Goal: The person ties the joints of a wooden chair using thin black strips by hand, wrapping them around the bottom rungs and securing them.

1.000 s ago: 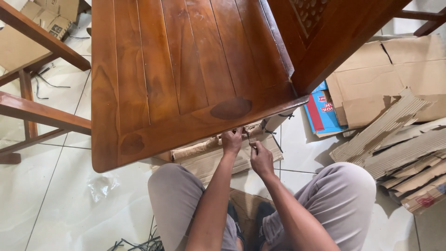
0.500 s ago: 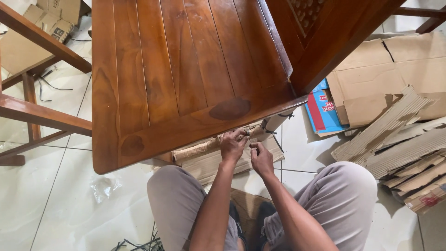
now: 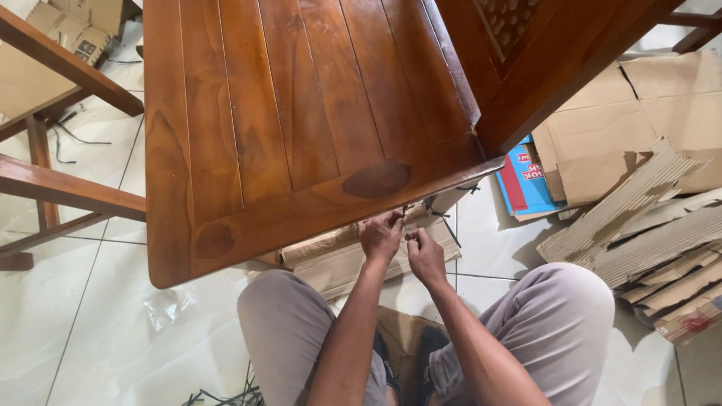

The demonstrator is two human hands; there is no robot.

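A brown wooden chair seat [image 3: 301, 128] of glossy planks fills the upper middle of the view. Under its front edge lies cardboard wrapping [image 3: 338, 252] bound with thin dark string [image 3: 440, 218]. My left hand [image 3: 381, 234] and my right hand [image 3: 425, 256] meet just below the seat's edge, fingers pinched on the string beside the wrapping. Both forearms reach up from my lap; I sit on the floor with my knees spread.
Another wooden chair frame [image 3: 53, 188] stands at the left. Flattened cardboard pieces [image 3: 647, 218] and a blue and red box [image 3: 526, 180] lie on the white tile floor at the right. A crumpled clear plastic scrap [image 3: 167, 304] lies at the lower left, dark straps [image 3: 226, 395] below.
My hands have stayed at the same spot under the seat edge, with only small finger movements on the string. The view has shifted slightly.
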